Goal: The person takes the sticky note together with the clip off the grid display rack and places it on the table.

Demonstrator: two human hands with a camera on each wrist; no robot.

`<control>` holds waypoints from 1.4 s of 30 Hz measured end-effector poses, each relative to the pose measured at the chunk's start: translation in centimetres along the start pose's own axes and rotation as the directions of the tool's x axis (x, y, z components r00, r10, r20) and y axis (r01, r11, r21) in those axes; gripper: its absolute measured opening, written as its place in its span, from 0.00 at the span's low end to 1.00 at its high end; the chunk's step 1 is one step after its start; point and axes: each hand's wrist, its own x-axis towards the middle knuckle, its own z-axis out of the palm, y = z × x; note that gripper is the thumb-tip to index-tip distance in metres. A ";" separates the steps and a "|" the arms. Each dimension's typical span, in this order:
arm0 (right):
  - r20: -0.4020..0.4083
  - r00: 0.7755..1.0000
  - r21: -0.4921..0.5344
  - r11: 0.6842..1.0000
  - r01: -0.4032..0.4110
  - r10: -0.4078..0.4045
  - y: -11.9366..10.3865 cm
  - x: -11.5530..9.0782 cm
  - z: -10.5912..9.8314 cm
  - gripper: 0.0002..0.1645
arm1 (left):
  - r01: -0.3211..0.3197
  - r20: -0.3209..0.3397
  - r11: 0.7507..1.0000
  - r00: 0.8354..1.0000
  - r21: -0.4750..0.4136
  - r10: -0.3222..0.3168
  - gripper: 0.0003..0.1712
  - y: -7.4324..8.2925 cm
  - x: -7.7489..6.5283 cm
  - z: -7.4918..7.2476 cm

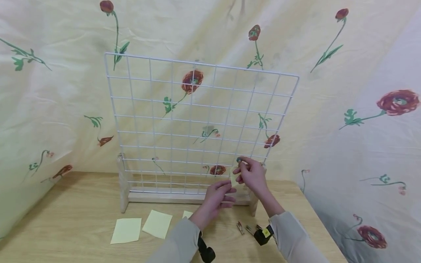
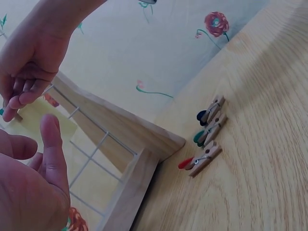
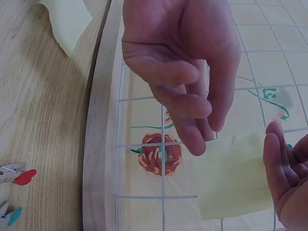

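Note:
My right hand [image 1: 253,177] is at the lower right of a white wire grid [image 1: 204,107], pinching a wooden clothespin with a teal end [image 1: 238,160] at the top of a pale yellow paper note [image 3: 236,178]. The note hangs against the wires. Just left of it is my left hand [image 1: 215,199], its fingers loosely bent and a fingertip at the note's edge; whether it touches is unclear. Three clothespins lie on the table: one with a red heart [image 2: 186,163], one with a green end [image 2: 198,138], one with a dark end [image 2: 202,117].
The grid stands in a wooden base [image 1: 158,197] with side posts. Yellow notes [image 1: 126,231] lie on the wooden table [image 1: 75,212] front left, one partly behind my left arm. A flowered cloth [image 1: 65,98] hangs behind.

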 end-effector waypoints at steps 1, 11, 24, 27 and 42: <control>0.000 1.000 0.007 1.000 -0.002 0.002 0.1 0.0 0.0 0.21 | 0.003 -0.003 1.000 1.000 -0.004 -0.003 0.22 0.0 0.1 0.0; 0.010 1.000 0.081 0.996 0.026 -0.027 0.7 0.0 -0.1 0.19 | 0.010 -0.039 0.998 0.999 -0.068 -0.012 0.23 -0.4 1.2 0.7; -0.029 0.999 0.112 0.993 0.031 -0.028 0.3 -0.2 0.2 0.18 | 0.007 -0.090 0.995 0.996 -0.099 -0.016 0.20 -0.3 1.2 0.6; -0.042 0.999 0.117 0.993 0.018 -0.013 0.2 -0.2 0.2 0.18 | 0.013 -0.098 0.996 0.995 -0.085 -0.021 0.19 -0.2 1.1 0.6; -0.143 0.990 0.175 0.984 0.018 0.008 -0.7 -0.5 0.5 0.15 | 0.023 -0.106 1.000 0.994 0.017 -0.021 0.19 0.4 -0.4 -0.9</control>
